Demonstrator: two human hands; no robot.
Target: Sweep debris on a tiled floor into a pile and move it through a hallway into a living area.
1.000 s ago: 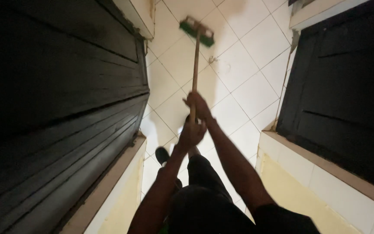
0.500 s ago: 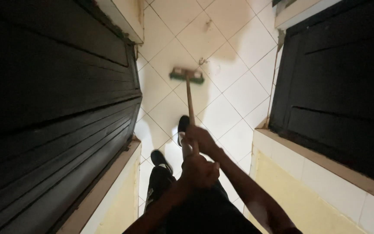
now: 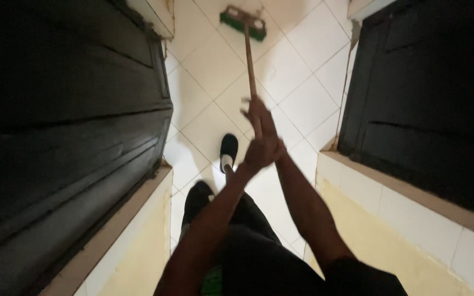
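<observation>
Hands: both are stacked on the wooden handle [image 3: 249, 57] in the middle of the view. The right hand [image 3: 259, 118] sits higher up the stick toward 12 o'clock, and the left hand [image 3: 260, 153] is just below it toward 6 o'clock, touching it.
Fingers: the left hand's fingers are curled shut round the handle. The right hand looks wrapped on it too, though 1 or 2 fingertips seem lifted, and blur keeps me from being sure.
Brush: the green brush head [image 3: 242, 23] lies flat on the white tiled floor [image 3: 297, 71] at 12 o'clock, far out from the person, its bar crosswise to the stick.
Surroundings: dark wooden doors stand at 9 o'clock [image 3: 72, 126] and 3 o'clock [image 3: 423, 109], with a cream wall edge below each. 1 black shoe [image 3: 228, 147] is planted on the tile at 7 o'clock of the hands.
Doing it well: I would judge the stroke works best with the head kept flat, pressure steady through both arms, and the passes kept clear of the door frames on either side.
Change from 0.5 s ago: the head has gone from mid-floor out to the far tiles, the arms have stretched forward, and the hands have risen in the view.
</observation>
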